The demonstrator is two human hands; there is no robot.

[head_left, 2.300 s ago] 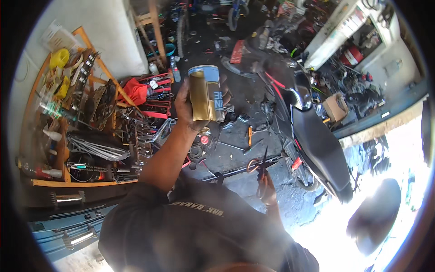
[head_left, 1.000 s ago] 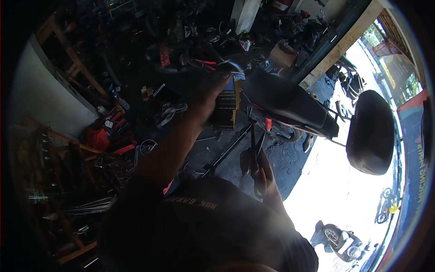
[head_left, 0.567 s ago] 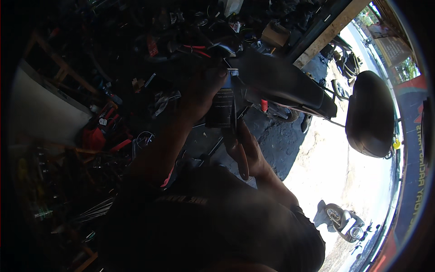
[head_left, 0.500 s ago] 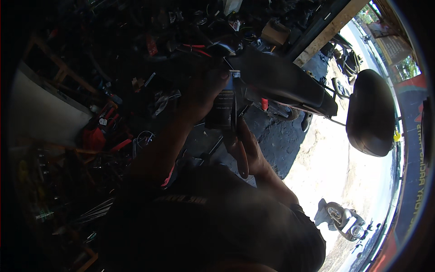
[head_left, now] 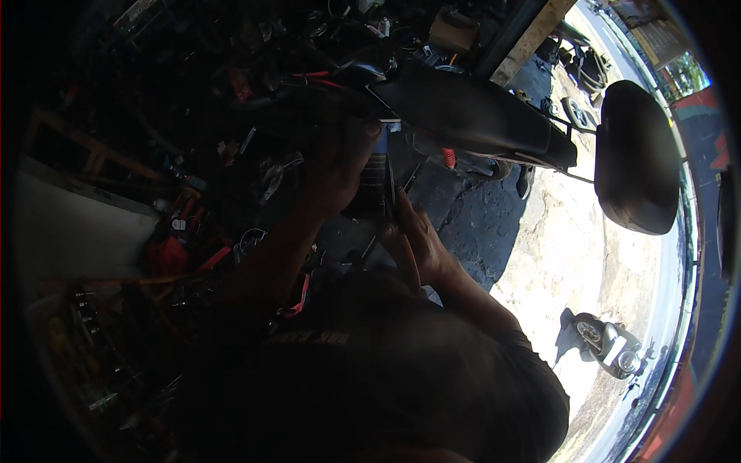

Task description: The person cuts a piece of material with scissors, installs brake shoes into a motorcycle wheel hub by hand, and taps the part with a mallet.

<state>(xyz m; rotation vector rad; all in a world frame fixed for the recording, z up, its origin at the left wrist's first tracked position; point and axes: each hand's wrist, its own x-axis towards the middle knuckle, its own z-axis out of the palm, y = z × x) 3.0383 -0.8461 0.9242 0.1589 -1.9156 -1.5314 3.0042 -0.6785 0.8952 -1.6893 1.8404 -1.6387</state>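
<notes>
Container (head_left: 369, 189), dark-sided, with rows of small pale print and a bluish patch near its top: held up in front of the torso, roughly mid-view, upright or nearly so. Lighting on it poor; lower edge merges into shadow.

Left hand (head_left: 340, 166): closed around the container from its left side, thumb tip near the top edge. Finger placement on the far side hidden.

Right hand (head_left: 421, 235): closed on the scissors (head_left: 409, 261), orange handle pointing down toward the torso. 1 narrow blade runs up along the container's right edge; whether it cuts or only lies alongside cannot be told. Blade opening likewise unclear.

Surroundings: beyond the hands and to their right, 1 parked motorcycle with a long black seat (head_left: 478, 116) and a red shock spring (head_left: 448, 158) beneath it. Dark rounded case (head_left: 637, 158) behind the seat's rear end. Cardboard box (head_left: 453, 31) near the top. Red bag (head_left: 166, 255) at left, in shade. 1 further motorbike (head_left: 610, 345) stands outside on sunlit ground at lower right.
</notes>
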